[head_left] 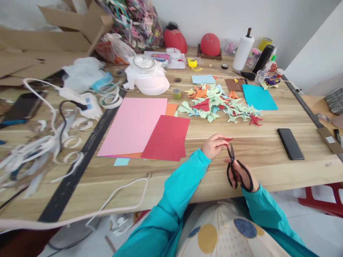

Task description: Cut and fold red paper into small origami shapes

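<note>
My left hand (214, 146) pinches a small red paper piece (228, 140) near the table's front edge. My right hand (242, 176) grips black scissors (233, 166), fingers through the loops, blades pointing up at the red piece. Both sleeves are teal. A heap of folded paper shapes (219, 105) in green, orange and red lies beyond my hands. Flat sheets lie to the left: a pink sheet (134, 125) and a dark red sheet (167, 137).
A black phone (290, 143) lies right of my hands, a cyan sheet (258, 97) behind it. White tape rolls and cables (66, 142) clutter the left side. A paper towel roll (242, 51), bottles, red balloons (210, 44) and cardboard boxes (66, 32) stand at the back.
</note>
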`<act>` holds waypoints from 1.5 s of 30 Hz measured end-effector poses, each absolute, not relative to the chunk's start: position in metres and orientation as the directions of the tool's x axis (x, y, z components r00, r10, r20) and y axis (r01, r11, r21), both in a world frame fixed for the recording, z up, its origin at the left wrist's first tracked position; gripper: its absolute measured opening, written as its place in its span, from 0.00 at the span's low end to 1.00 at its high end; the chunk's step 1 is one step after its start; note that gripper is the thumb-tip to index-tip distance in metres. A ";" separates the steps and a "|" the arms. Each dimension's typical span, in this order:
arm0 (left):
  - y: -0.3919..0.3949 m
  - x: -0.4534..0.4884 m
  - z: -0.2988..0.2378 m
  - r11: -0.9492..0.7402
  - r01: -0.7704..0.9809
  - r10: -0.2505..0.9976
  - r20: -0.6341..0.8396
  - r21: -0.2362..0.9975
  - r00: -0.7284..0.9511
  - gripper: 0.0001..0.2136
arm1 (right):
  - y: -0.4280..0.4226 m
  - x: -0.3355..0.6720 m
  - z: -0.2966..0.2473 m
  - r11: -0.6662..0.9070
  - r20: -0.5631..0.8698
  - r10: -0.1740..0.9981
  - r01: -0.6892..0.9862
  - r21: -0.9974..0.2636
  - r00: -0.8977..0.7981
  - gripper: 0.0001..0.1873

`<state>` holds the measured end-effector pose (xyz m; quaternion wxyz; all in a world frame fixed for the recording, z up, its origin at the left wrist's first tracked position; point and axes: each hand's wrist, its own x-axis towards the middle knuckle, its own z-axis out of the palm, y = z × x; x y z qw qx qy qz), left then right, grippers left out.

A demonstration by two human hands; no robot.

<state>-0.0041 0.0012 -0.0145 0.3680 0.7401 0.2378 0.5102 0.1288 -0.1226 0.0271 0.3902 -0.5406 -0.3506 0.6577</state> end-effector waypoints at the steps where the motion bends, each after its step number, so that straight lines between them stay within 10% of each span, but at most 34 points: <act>1: 0.001 -0.004 -0.014 -0.614 -0.023 0.729 0.578 0.789 0.367 0.07 | -0.123 0.128 0.028 -0.449 -0.437 0.893 -0.143 -0.882 -0.107 0.33; 45: 0.003 -0.006 -0.013 -0.678 -0.012 0.685 0.637 0.735 0.353 0.08 | -0.125 0.124 0.043 -0.437 -0.438 0.899 0.016 -0.899 -0.030 0.32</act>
